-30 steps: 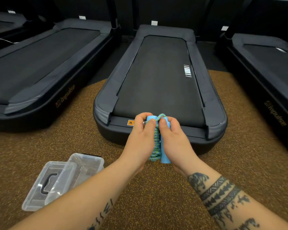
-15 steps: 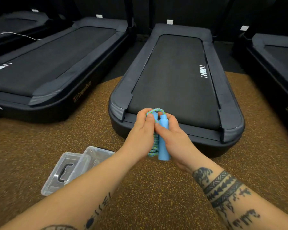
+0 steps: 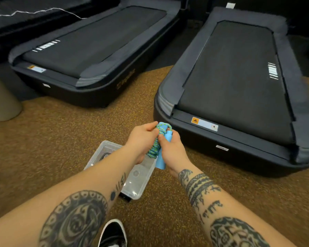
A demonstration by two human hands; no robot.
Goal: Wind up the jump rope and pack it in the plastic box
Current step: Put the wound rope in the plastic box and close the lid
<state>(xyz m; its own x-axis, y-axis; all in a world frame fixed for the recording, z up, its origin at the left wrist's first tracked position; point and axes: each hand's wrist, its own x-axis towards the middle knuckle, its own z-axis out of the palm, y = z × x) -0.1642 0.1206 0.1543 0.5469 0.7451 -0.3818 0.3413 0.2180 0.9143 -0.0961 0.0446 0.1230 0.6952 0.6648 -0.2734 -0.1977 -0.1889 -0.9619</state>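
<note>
Gripping the wound jump rope (image 3: 156, 146) between both hands, my left hand (image 3: 143, 139) clamps the coils and my right hand (image 3: 171, 150) grasps the blue handles, above the open plastic box (image 3: 137, 184) on the speckled floor (image 3: 61, 139).

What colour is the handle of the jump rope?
Light blue handle, best seen in the head view.
</note>
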